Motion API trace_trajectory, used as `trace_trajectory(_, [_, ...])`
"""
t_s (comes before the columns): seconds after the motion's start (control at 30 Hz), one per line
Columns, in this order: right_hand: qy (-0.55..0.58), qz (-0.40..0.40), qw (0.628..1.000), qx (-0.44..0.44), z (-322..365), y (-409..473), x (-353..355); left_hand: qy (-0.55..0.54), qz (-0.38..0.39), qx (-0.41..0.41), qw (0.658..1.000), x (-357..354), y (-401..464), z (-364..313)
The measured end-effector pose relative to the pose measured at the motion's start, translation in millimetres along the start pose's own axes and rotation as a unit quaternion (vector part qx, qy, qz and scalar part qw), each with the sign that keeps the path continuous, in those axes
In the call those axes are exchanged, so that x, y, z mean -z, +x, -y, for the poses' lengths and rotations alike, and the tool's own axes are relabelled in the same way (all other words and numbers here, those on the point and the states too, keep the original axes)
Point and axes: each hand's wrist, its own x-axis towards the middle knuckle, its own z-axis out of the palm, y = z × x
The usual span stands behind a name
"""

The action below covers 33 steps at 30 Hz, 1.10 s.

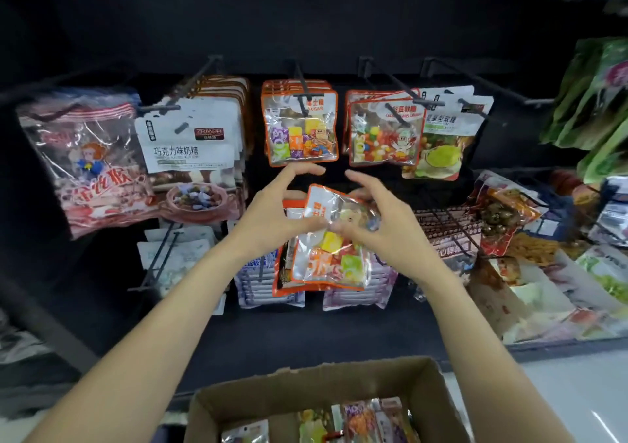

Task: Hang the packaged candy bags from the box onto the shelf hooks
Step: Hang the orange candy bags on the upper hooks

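Observation:
Both hands hold one orange-trimmed clear candy bag (334, 238) with coloured cube sweets, tilted, below the upper row of hooks. My left hand (275, 211) pinches its left side, index finger raised; my right hand (380, 221) grips its right side. Straight above, a stack of matching bags (300, 126) hangs on a black hook (300, 82). At the bottom, the cardboard box (258, 395) holds several more candy bags (360, 422).
More stock hangs on neighbouring hooks: red-trimmed jelly bean bags (384, 133), white chocolate milk candy bags (193, 147), a large pink bag (85, 160). Purple-white packs (268, 286) hang on the lower row. Snack packets (503, 211) crowd the right; green bags (591, 96) hang far right.

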Motion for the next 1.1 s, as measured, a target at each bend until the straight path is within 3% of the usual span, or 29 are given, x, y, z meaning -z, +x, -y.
trace_trajectory(0.3, [0.077, -0.015, 0.996, -0.047, 0.0, -12.3, 0.9, -0.03, 0.007, 0.018, 0.999, 11.7, -20.9, 6.3])
trace_trajectory(0.43, [0.189, -0.134, 0.968, -0.091, -12.1, -5.3, 1.3, -0.006, -0.085, 0.019, 0.996, 23.4, -28.3, 24.7])
trace_trajectory(0.53, [0.256, -0.206, 0.943, -0.058, 0.5, 4.8, -7.0, 0.018, -0.122, 0.023, 0.992, 25.0, -27.4, 35.6])
trace_trajectory(0.7, [0.218, -0.249, 0.943, 0.037, 38.6, 30.1, -31.7, -0.061, -0.149, 0.089, 0.983, 23.5, -16.2, 28.6])
trace_trajectory(0.8, [0.208, -0.267, 0.939, 0.058, 48.7, 47.9, -42.4, -0.083, -0.167, 0.075, 0.98, 27.1, -8.1, 15.0])
trace_trajectory(0.93, [0.211, -0.298, 0.93, 0.042, 57.0, 69.4, -43.0, -0.044, -0.205, 0.045, 0.977, 32.3, 8.2, 3.2])
trace_trajectory(1.1, [0.243, -0.29, 0.924, -0.048, 48.5, 78.5, -39.6, -0.008, -0.23, 0.036, 0.973, 32.8, 21.2, 4.6])
